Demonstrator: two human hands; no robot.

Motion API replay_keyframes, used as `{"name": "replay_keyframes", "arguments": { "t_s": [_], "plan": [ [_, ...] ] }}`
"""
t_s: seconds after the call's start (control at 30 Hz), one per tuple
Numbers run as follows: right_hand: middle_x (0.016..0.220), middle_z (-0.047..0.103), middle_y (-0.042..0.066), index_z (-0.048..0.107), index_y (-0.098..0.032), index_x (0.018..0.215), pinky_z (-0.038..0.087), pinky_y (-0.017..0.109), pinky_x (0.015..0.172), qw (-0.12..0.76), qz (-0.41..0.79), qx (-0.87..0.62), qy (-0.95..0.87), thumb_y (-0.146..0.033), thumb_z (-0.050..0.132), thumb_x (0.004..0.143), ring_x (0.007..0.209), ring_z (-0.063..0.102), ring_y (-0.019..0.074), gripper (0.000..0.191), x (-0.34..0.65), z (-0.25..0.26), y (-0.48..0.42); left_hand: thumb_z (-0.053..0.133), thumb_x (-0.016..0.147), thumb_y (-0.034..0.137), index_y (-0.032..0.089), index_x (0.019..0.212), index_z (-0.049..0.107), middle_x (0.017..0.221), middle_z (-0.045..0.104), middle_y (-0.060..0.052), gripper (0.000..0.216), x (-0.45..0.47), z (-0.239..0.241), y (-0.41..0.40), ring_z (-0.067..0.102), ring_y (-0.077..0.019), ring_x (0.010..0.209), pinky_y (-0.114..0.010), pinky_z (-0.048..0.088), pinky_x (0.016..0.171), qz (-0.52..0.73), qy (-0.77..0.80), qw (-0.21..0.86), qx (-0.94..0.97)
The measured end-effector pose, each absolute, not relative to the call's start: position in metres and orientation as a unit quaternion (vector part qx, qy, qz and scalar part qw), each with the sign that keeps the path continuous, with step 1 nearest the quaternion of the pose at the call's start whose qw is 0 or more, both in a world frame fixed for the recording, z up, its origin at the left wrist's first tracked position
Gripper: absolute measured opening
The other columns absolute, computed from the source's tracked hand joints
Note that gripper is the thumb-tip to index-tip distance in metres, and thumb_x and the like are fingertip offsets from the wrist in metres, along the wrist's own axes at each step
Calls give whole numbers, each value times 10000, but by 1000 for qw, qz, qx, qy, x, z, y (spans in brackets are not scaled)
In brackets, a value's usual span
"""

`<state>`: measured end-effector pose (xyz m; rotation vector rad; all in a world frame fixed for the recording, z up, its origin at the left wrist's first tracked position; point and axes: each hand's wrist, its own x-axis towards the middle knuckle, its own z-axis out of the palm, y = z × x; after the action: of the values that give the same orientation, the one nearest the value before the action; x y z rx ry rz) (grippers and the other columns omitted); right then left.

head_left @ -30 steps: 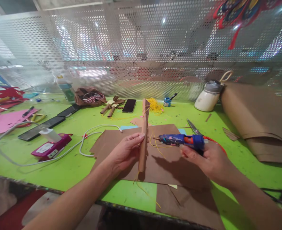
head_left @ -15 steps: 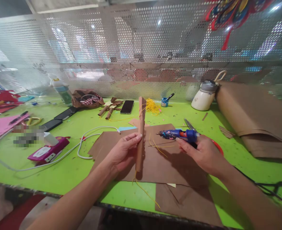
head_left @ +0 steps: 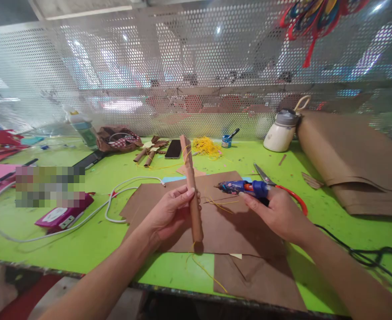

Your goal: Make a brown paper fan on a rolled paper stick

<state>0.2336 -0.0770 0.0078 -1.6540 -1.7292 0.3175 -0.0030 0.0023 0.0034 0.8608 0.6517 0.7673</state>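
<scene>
My left hand is wrapped round a rolled brown paper tube and holds it upright, its top leaning a little to the left. Yellow threads trail from the tube's lower end. My right hand grips a blue glue gun with its nozzle pointing left, a short way from the tube. Both hands hover over brown paper sheets on the green table.
Red-handled scissors lie behind my right hand. A big brown paper roll and a white jug stand at the right. A phone, a yellow thread heap, a white cable and a pink box lie to the left.
The tube's top has tipped from leaning right to leaning left. My right hand and the glue gun have shifted left and slightly further from me.
</scene>
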Motion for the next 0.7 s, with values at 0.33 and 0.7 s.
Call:
{"name": "replay_keyframes", "arguments": {
  "t_s": [0.33, 0.7],
  "plan": [
    [1009, 636, 134, 581, -149, 1148, 458, 396, 835, 288, -44, -637, -714, -358, 522, 869, 970, 581, 283, 354, 251, -21, -51, 719, 729, 201, 105, 827, 660, 735, 619, -45, 149, -4, 3, 4, 559, -104, 646, -234, 473, 670, 366, 286, 788, 404],
    [1008, 605, 129, 628, -122, 1102, 426, 332, 832, 203, -8, -700, -685, -268, 621, 781, 928, 555, 235, 353, 273, -40, -8, 691, 754, 186, 116, 853, 658, 716, 598, -31, 125, -8, 2, 3, 557, -98, 609, -228, 473, 618, 342, 247, 804, 419]
  ]
}}
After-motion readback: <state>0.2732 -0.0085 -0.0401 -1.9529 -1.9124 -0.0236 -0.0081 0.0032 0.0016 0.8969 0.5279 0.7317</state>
